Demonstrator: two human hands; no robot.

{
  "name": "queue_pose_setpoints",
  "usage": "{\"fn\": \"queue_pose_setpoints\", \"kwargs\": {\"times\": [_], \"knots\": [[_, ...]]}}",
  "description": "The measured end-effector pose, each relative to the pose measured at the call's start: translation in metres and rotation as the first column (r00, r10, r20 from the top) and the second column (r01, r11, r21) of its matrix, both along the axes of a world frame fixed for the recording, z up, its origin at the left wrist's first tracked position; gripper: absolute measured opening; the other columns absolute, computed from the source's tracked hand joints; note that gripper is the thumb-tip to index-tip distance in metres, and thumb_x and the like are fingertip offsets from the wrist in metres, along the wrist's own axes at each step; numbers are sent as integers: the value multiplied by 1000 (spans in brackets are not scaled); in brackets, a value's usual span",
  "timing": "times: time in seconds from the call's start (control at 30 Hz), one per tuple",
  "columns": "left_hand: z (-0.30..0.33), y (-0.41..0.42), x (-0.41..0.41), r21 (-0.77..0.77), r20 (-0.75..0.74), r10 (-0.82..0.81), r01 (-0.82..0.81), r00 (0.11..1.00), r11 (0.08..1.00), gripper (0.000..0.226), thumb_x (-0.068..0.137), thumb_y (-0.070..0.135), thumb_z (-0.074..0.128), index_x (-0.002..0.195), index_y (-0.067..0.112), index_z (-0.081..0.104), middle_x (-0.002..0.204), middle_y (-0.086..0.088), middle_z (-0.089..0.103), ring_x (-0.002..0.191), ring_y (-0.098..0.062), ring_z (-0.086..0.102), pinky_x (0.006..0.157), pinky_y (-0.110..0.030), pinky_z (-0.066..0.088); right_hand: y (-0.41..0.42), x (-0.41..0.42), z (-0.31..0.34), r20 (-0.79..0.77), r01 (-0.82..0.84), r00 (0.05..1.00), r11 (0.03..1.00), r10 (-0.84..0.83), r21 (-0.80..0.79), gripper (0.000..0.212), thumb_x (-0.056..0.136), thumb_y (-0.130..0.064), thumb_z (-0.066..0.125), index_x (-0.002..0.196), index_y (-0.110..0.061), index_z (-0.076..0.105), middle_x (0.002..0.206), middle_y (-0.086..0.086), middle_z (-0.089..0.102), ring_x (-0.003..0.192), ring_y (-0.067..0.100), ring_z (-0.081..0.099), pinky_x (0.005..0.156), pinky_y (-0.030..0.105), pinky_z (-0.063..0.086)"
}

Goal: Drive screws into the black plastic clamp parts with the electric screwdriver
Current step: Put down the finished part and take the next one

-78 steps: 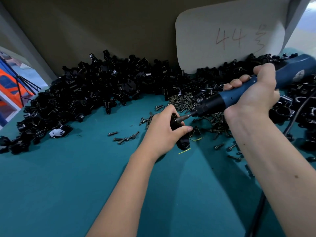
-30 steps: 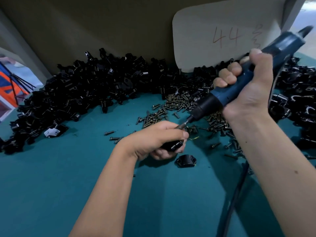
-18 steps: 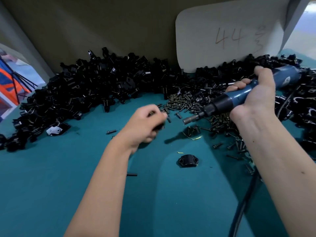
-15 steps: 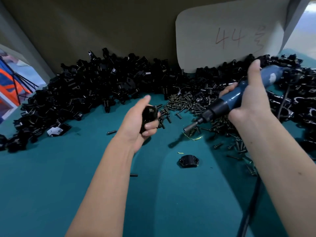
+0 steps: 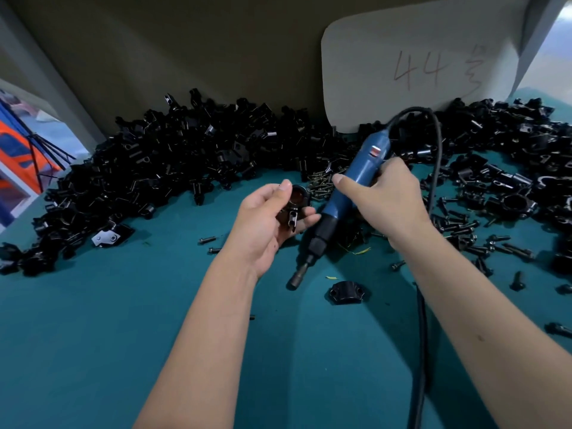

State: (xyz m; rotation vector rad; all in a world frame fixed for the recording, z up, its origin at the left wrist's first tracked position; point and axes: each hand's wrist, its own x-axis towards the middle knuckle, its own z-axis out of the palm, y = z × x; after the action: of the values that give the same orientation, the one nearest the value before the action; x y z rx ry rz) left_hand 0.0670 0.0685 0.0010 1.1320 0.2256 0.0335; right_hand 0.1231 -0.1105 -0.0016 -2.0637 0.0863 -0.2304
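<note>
left hand (image 5: 266, 218) grips clamp (image 5: 295, 205) | right hand (image 5: 390, 196) grips screwdriver (image 5: 346, 193) (bit down)

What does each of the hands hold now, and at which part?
The left hand pinches a black clamp part by its sides, between thumb and fingers. The right hand grips the electric screwdriver around the middle of its blue body.

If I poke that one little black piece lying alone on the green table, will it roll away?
Probably not: the lone clamp half sits on flat feet, arch upward, so it would likely slide. It looks like stiff plastic and small, so probably light. The loose screws nearby would roll more easily.
</note>
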Motion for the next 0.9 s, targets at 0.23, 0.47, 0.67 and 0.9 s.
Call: {"fn": "queue_pose_setpoints", "kwargs": {"times": [0.23, 0.47, 0.67, 0.9], "knots": [[1, -4, -2, -21, 84, -29, 31, 996, 999, 25, 104, 22, 60, 96, -1, 66, 83, -10, 73, 75, -28, 75, 67, -32, 63, 8, -7, 7, 202, -28, 975, 955, 92, -296, 38, 90, -51, 74, 90, -15, 63, 69, -4, 64, 63, 12, 62, 57, 18, 47], [1, -1, -3, 197, 130, -60, 33, 990, 980, 37, 95, 49, 61, 117, 23, 74, 105, 0, 78, 86, -11, 71, 64, -23, 56, 9, -15, 23, 122, -431, 873, 864, 472, -260, 52, 106, -47, 51, 70, -10, 55, 53, -3, 49, 48, 12, 47, 55, 33, 40], [-2, 2, -2, 175, 176, -80, 49, 981, 983, 36, 87, 43, 70, 118, 25, 76, 104, -2, 77, 84, -18, 69, 64, -28, 59, 9, -15, 19, 130, -556, 810, 819, 572, -142, 29, 99, -48, 65, 86, -22, 63, 69, -8, 60, 52, 0, 53, 58, 23, 44], [-3, 0, -2, 139, 197, -138, 111, 971, 984, 42, 91, 37, 67, 126, 15, 70, 111, -10, 76, 89, -22, 73, 66, -31, 61, 6, -16, 16, 286, -539, 800, 841, 527, -43, 27, 95, -30, 76, 83, -10, 62, 64, -12, 49, 52, 4, 42, 55, 16, 33]]}}
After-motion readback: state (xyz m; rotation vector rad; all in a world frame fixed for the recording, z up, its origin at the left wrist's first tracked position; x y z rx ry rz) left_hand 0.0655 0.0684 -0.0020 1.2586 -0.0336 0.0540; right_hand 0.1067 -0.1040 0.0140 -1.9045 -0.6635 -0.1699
